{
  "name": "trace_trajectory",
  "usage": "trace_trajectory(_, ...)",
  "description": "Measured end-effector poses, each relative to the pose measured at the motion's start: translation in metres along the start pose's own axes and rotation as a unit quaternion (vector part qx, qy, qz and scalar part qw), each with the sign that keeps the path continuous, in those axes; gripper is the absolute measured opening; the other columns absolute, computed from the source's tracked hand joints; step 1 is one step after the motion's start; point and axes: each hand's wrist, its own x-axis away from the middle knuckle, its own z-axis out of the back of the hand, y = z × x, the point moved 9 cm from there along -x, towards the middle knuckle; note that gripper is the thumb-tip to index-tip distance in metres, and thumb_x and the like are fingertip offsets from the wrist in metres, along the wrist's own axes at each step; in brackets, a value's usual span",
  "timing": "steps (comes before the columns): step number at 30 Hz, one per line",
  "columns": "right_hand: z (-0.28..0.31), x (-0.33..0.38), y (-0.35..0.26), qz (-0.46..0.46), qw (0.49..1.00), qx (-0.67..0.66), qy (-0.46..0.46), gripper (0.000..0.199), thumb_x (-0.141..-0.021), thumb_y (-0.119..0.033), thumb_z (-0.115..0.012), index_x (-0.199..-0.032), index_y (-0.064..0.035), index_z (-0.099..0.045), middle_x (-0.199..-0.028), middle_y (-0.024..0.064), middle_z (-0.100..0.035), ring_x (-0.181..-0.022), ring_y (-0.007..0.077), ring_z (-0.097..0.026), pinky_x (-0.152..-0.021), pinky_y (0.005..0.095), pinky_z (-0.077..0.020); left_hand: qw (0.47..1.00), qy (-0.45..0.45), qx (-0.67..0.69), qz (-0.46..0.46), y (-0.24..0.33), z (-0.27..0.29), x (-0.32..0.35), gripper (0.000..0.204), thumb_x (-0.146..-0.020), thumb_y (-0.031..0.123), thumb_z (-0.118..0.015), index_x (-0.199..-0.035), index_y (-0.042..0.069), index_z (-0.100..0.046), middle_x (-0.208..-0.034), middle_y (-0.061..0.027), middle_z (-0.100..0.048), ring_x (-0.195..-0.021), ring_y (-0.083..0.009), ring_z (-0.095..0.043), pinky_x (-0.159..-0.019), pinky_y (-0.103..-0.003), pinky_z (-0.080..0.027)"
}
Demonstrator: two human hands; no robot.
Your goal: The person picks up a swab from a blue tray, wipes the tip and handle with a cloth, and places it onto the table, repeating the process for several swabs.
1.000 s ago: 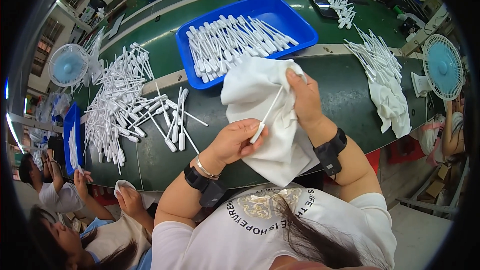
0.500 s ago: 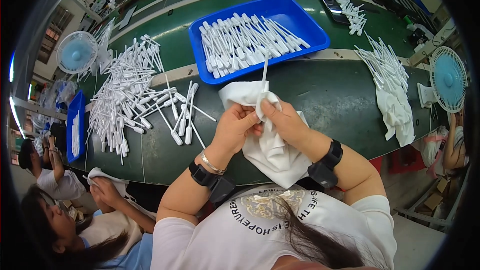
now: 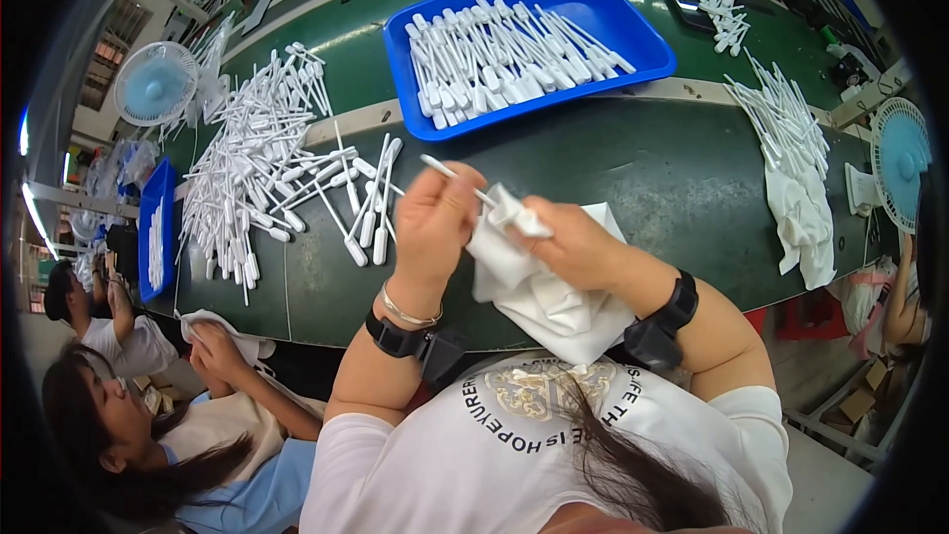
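My left hand (image 3: 433, 220) pinches a slim white plastic stick (image 3: 438, 166), its bare end pointing up and left. A white cloth (image 3: 559, 307) hangs below my hands over the table's front edge. In my right hand (image 3: 581, 245) a fold of that cloth is bunched around the stick's other end, which the cloth hides. Close to my left hand lie several loose sticks (image 3: 367, 227) with thick rounded ends, beside a large heap of the same (image 3: 252, 153). Beyond my hands a blue tray (image 3: 633, 35) holds many more, laid in rows.
At the right, a bundle of sticks (image 3: 786, 119) lies against another white cloth (image 3: 803, 222), near a blue fan (image 3: 900, 163). A second fan (image 3: 155, 84) and a small blue tray (image 3: 150, 272) stand left. A co-worker (image 3: 222, 346) with a cloth sits at my left.
The stick has gone from upright to slanting up and left. My left hand has moved up and left onto its bare end; my right hand keeps the cloth around the other end.
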Motion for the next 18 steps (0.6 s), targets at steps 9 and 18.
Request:
trace_trajectory(9, 0.028, -0.003, 0.027, -0.101, 0.885, -0.429, 0.146, 0.019, -0.089, -0.02, -0.049, -0.098, -0.0032, -0.052, -0.082, 0.0008, -0.058, -0.071, 0.0102, -0.051, -0.063, 0.0251, -0.0419, 0.985, 0.08, 0.152, -0.016, 0.001, 0.025, -0.006, 0.017, -0.089, 0.019, -0.05, -0.081, 0.004, -0.053, -0.053, 0.0002, -0.047, -0.039, -0.0049, -0.038, -0.036, -0.017, -0.028)
trace_trajectory(18, 0.0, 0.0, -0.008, 0.018, 0.998, -0.037, 0.057, 0.024, -0.09, -0.023, -0.046, -0.101, -0.003, -0.053, -0.085, 0.0021, -0.058, -0.072, 0.009, -0.051, -0.065, 0.0234, -0.0423, 0.99, 0.092, 0.097, -0.035, -0.003, 0.004, 0.013, 0.017, -0.09, 0.019, -0.048, -0.081, 0.005, -0.053, -0.054, -0.0013, -0.049, -0.039, -0.0065, -0.041, -0.036, -0.018, -0.032)
